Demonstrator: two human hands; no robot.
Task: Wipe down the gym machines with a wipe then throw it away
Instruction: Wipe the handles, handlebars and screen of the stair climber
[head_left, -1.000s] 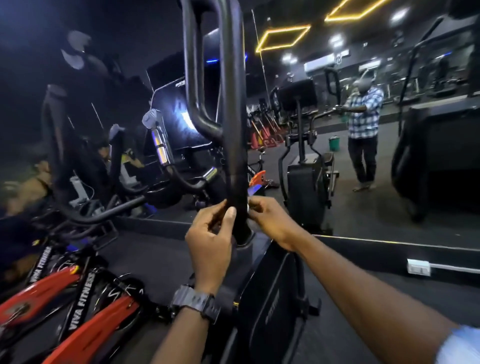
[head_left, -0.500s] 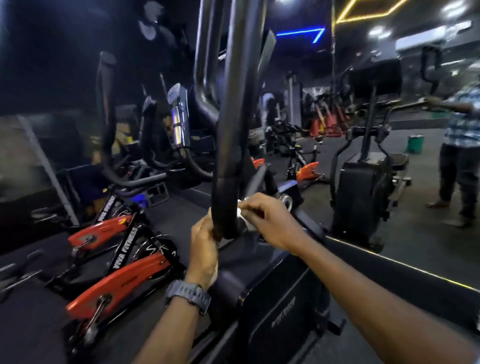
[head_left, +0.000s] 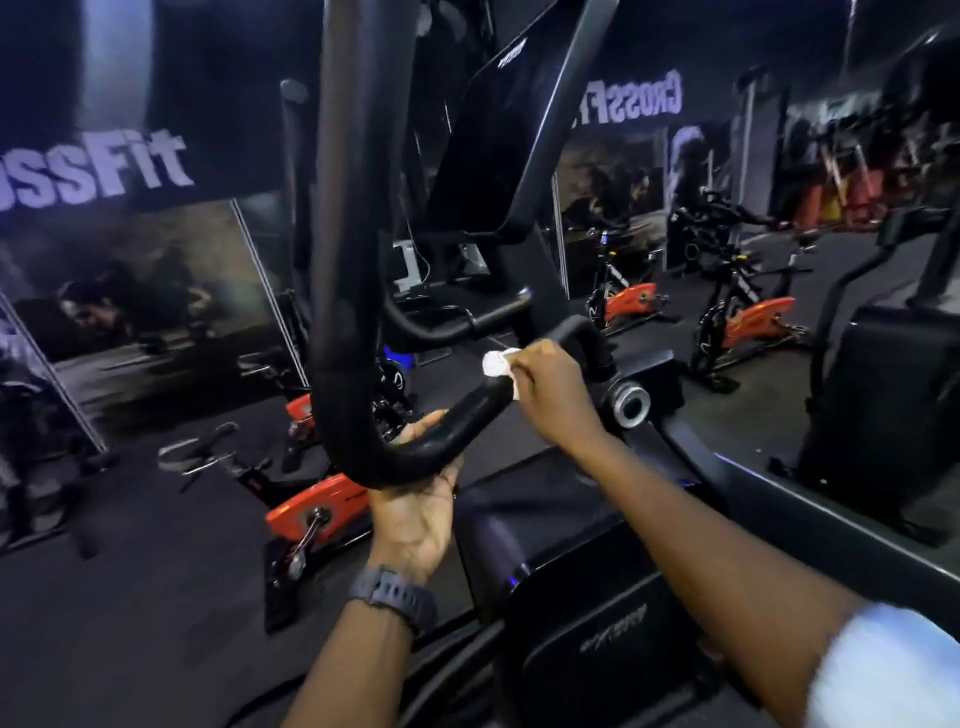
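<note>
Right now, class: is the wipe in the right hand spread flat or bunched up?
Bunched up. The white wipe shows as a small wad pinched in the right hand against the black handlebar.

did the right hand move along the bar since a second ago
Yes. The right hand with the wipe has left the upright part of the black handlebar and now sits past its lower bend, on the short end section rising to the right.
</note>
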